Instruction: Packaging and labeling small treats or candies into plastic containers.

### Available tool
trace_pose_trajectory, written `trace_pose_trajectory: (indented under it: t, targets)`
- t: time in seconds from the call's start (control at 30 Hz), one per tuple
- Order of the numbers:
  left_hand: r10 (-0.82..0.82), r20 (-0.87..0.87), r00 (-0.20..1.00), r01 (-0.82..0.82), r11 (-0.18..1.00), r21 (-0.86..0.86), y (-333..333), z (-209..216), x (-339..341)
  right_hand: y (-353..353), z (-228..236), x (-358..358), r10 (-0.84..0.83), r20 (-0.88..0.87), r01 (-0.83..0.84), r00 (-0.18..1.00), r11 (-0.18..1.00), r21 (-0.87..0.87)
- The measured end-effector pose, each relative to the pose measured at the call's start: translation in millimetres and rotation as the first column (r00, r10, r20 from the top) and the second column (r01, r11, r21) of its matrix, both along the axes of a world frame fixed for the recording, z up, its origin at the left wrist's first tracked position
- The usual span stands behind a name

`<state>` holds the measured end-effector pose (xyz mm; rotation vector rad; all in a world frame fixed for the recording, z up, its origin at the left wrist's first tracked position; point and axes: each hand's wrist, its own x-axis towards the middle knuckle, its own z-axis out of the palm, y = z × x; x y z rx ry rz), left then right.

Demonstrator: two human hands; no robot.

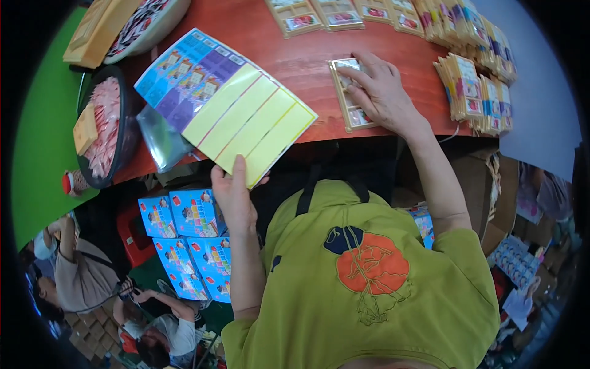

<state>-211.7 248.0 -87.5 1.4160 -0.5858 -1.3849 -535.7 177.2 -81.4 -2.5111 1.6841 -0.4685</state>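
My left hand (235, 195) pinches the lower corner of a sticker sheet (239, 117), thumb on top. The sheet tilts over the table's front edge; blue and purple printed labels cover its upper left part, and bare yellow backing shows on the rest. My right hand (386, 92) lies over a small pale compartment tray (344, 114) on the red table. Its fingers are spread and touch the tray, hiding much of it; a little red-and-white picture shows in the tray's near end.
Similar trays (301, 21) line the table's far side, and stacked trays (461, 86) stand at right. To the left are a dark basin (126, 132) of pink packets, a pale bowl (175, 24) and a clear plastic bag (161, 141). Blue boxes (200, 212) are stacked below the edge.
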Motion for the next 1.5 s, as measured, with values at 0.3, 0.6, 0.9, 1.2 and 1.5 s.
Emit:
trace_pose_trajectory:
  t: [0.3, 0.6, 0.9, 1.2, 1.5]
  targets:
    - [0.138, 0.237, 0.962, -0.103, 0.983, -0.154, -15, -15, 23, 8, -16, -4, -0.192, 0.107, 0.189, 0.976, 0.981, 0.043]
    - [0.034, 0.173, 0.984, -0.021, 0.997, -0.078, -15, -8, 28, -7, -6, -20, -0.248, 0.785, 0.096, 0.568, 0.967, 0.235]
    - [-0.006, 0.046, 0.999, 0.007, 1.0, -0.017, 1, -5, 23, -7, 32, 122, 0.152, 0.669, -0.267, 0.728, 0.961, 0.071]
    - [0.15, 0.029, 0.988, -0.147, 0.984, -0.102, -26, 2, 30, -30, 5, 213, 0.402, 0.542, -0.444, 0.738, 0.894, -0.059]
    - [0.231, 0.4, 0.887, -0.039, 0.9, -0.435, -33, -9, 24, -30, 8, 220, 0.467, 0.382, -0.482, 0.798, 0.874, -0.06]
